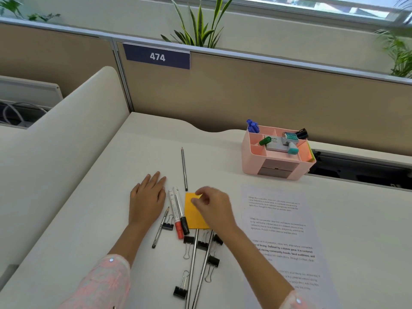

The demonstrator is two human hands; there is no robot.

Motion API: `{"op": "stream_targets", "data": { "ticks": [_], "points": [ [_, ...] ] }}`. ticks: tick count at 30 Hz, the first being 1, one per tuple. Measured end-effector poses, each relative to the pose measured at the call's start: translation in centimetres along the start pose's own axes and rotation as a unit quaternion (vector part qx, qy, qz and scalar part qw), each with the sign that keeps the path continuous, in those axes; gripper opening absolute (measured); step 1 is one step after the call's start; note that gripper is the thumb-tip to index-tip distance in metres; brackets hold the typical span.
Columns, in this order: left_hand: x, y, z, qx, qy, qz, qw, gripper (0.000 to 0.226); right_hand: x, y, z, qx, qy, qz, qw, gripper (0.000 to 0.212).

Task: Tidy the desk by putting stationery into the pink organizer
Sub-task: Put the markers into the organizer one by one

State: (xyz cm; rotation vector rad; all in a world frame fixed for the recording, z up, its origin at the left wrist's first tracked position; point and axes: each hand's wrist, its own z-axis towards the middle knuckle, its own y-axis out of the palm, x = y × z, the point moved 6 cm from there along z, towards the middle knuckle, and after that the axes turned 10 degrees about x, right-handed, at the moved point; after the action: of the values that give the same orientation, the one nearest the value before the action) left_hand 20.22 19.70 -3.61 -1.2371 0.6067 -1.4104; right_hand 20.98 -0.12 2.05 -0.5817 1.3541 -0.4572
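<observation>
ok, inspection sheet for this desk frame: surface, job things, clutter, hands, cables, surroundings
Surface: white desk, pale top.
Job's things: pink organizer at far right, partly filled; orange sticky pad, two markers, pencil and pen lie loose.
Clutter: black binder clips scattered near edge; printed sheet at right.
Hands: left hand flat on desk; right hand pinches the pad's corner.
Cables: grey loops beyond the left divider.
Surroundings: partition, sign 474, plants.
</observation>
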Motion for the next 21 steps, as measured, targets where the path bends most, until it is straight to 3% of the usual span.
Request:
{"op": "stream_targets", "data": {
  "ticks": [3, 6, 11, 17, 21],
  "points": [
    [-0.1, 0.0, -0.1, -0.001, -0.004, 0.005, 1.0, 0.056, -0.1, 2.4, -1.9, -0.073, 0.027, -0.054, 0.996, 0.039],
    [-0.2, 0.1, -0.1, -0.001, -0.006, 0.003, 1.0, 0.056, -0.2, 3.7, -3.0, -0.081, 0.023, -0.116, 0.99, 0.051],
    [-0.3, 0.2, -0.1, -0.003, -0.007, -0.001, 1.0, 0.057, -1.1, 5.3, -3.8, -0.079, 0.009, -0.17, 0.982, 0.034],
    [-0.5, 0.0, -0.2, 0.003, -0.04, -0.061, 0.997, 0.048, -1.5, 5.4, -3.2, -0.075, 0.04, -0.151, 0.985, 0.012],
    [-0.5, -0.3, -0.5, -0.003, -0.078, -0.144, 0.986, 0.045, -1.4, 5.5, -3.0, -0.078, 0.025, -0.153, 0.985, 0.016]
  ]
}}
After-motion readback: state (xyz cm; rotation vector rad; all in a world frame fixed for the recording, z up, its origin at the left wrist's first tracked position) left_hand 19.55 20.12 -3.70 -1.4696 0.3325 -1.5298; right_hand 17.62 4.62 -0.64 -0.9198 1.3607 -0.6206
